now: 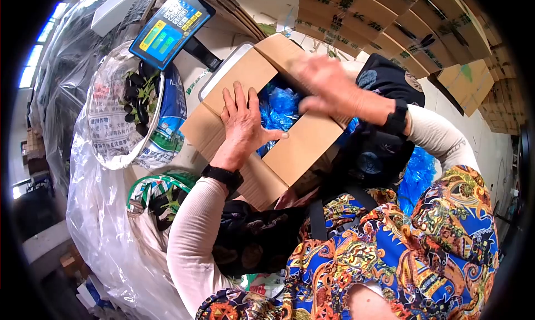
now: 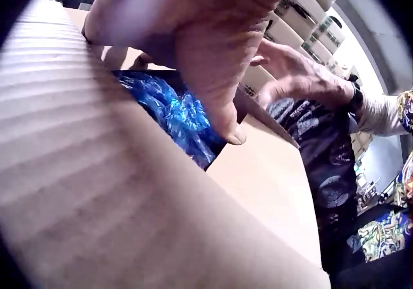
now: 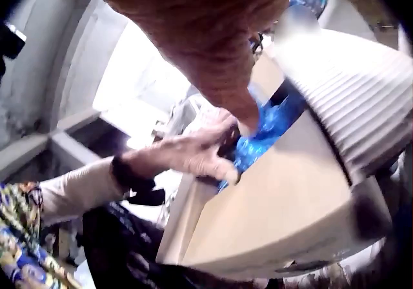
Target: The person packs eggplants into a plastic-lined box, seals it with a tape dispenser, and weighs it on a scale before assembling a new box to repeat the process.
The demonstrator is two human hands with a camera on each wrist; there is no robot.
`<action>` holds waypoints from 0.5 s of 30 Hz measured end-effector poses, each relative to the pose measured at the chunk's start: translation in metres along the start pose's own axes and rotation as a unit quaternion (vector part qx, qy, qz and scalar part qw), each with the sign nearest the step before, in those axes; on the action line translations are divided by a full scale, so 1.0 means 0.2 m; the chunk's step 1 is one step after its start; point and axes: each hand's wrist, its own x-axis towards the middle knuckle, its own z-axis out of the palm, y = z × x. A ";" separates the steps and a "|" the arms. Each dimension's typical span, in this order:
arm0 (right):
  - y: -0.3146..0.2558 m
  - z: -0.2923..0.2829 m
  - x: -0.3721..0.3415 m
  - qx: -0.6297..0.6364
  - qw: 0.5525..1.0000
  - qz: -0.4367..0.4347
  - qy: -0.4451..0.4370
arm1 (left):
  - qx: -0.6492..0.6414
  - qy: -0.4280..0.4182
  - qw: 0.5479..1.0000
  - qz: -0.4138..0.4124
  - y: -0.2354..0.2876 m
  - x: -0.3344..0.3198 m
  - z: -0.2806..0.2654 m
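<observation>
An open cardboard box (image 1: 310,147) with its flaps spread holds blue plastic bags (image 1: 281,105). My left hand (image 1: 243,125) lies with spread fingers across the box's left flap, its thumb reaching over the opening to the near flap. Blurred at the far right flap, my right hand (image 1: 329,89) is over the box edge with its fingers extended. In the left wrist view the left thumb touches the flap (image 2: 264,179) beside the blue bag (image 2: 181,118). The right wrist view shows the right hand (image 3: 206,50) above the blue bag (image 3: 268,131).
Behind the box stands a scale with a blue display (image 1: 170,27). A woven sack (image 1: 120,97) of eggplants is at the left, a green-rimmed bag (image 1: 167,194) below it. Stacked cartons (image 1: 390,19) fill the upper right. More blue plastic (image 1: 418,175) lies right of the lap.
</observation>
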 end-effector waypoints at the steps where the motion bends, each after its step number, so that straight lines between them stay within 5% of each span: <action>1: 0.07 0.00 0.01 0.036 0.989 0.117 -0.084 | 0.008 0.003 1.000 0.006 0.00 -0.01 0.01; 3: 0.23 0.00 -0.01 0.099 0.901 0.349 -0.239 | 0.016 -0.001 1.000 0.003 -0.01 -0.01 0.01; 4: 0.25 0.00 -0.05 0.212 0.919 0.277 -0.184 | 0.020 -0.002 1.000 0.005 -0.01 0.00 0.02; 6: 0.30 -0.02 -0.06 0.077 0.949 0.242 -0.187 | 0.012 0.005 1.000 0.010 -0.02 0.01 0.01; 7: 0.28 -0.11 -0.03 0.119 0.958 0.231 -0.123 | 0.006 0.006 1.000 0.005 -0.02 -0.01 0.02; 8: 0.22 -0.20 -0.01 0.348 0.855 0.377 -0.073 | 0.006 0.004 1.000 -0.001 -0.03 -0.03 0.03; 12: 0.01 -0.20 0.02 0.534 0.779 0.282 -0.166 | 0.016 0.002 1.000 0.004 -0.02 0.00 0.03; 15: -0.02 0.03 0.02 0.439 0.874 0.159 -0.133 | 0.009 -0.015 1.000 -0.012 -0.01 0.00 0.02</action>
